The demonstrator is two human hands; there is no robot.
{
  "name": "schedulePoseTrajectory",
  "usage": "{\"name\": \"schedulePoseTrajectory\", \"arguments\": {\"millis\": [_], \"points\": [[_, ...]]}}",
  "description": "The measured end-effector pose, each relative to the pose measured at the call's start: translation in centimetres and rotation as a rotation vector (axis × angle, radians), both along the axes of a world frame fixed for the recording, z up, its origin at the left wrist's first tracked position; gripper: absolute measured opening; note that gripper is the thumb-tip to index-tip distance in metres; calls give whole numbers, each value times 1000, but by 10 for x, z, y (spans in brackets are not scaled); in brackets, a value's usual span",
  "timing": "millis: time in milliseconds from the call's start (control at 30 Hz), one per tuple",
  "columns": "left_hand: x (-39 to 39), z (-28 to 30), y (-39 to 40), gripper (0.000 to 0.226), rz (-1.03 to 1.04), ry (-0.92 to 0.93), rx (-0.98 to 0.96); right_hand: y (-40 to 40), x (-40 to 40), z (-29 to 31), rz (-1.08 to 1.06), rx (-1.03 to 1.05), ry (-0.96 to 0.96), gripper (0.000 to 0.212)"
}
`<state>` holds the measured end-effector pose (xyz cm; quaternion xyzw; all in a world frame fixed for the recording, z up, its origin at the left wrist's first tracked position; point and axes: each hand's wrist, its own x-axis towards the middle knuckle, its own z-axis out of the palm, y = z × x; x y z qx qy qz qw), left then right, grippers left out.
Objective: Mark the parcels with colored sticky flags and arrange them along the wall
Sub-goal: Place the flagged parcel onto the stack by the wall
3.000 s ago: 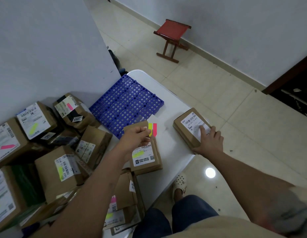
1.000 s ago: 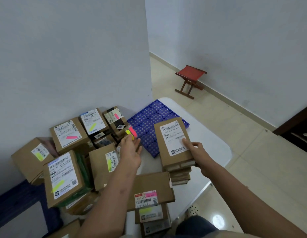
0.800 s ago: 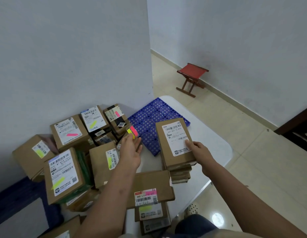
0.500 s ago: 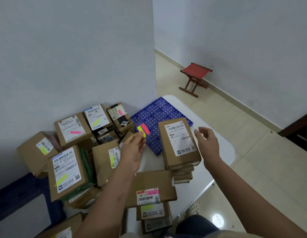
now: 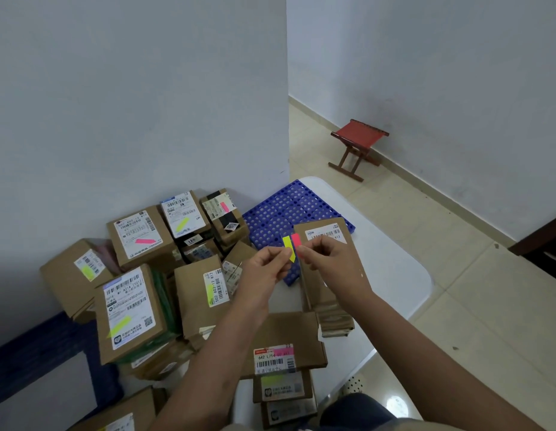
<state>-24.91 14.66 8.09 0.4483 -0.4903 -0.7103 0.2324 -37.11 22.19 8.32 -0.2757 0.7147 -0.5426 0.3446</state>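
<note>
- The scene was a pale-walled room with a tiled floor, and a white bench point(image 5: 392, 275) stood against a projecting wall corner point(image 5: 283, 119). A blue perforated mat point(image 5: 270, 219) lay on the bench at that corner and serves here as the landmark.
- Left of the mat, marked parcels point(image 5: 136, 237) were heaped against the wall, their white labels carrying yellow or pink arrows.
- Just in front of the mat, the left hand point(image 5: 266, 269) pinched the flag pad point(image 5: 290, 245) by its lower end between thumb and curled fingers.
- The pad was thin, light and flimsy, so a light pinch at the edge seemed enough. A single flag would likely curl or cling if squeezed mid-strip.
- The strips' long axis ran nearly upright in view, leaning slightly. The yellow flag's arrow tip pointed down toward the hands, and the pink flag point(image 5: 296, 241) sat beside it on the right.
- The right hand point(image 5: 328, 256), touching the pad's right edge, had thumb and forefinger closed on the pink flag, apparently to peel it off.
- Under that hand, on the mat's near right corner, the unmarked parcel point(image 5: 325, 234) topped a small stack. It looked stiff and light, best held by its long edges.
- Far beyond the mat, to the right, stood a red stool point(image 5: 357, 144).
</note>
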Motion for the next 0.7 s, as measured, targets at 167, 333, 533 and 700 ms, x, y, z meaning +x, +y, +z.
{"name": "schedulePoseTrajectory", "arguments": {"millis": [167, 333, 533, 700], "points": [[2, -1, -2, 18, -24, 7, -2, -1, 3, -7, 8, 7, -39, 20], [5, -3, -5, 20, -51, -32, -40, 0, 3, -10, 29, 19, -22, 19], [4, -3, -4, 17, -74, -70, -122, 1, 3, -7, 35, 29, 39, 15], [1, -1, -3, 15, -68, -99, -172, 2, 3, -5, 49, 37, 90, 16]]}}
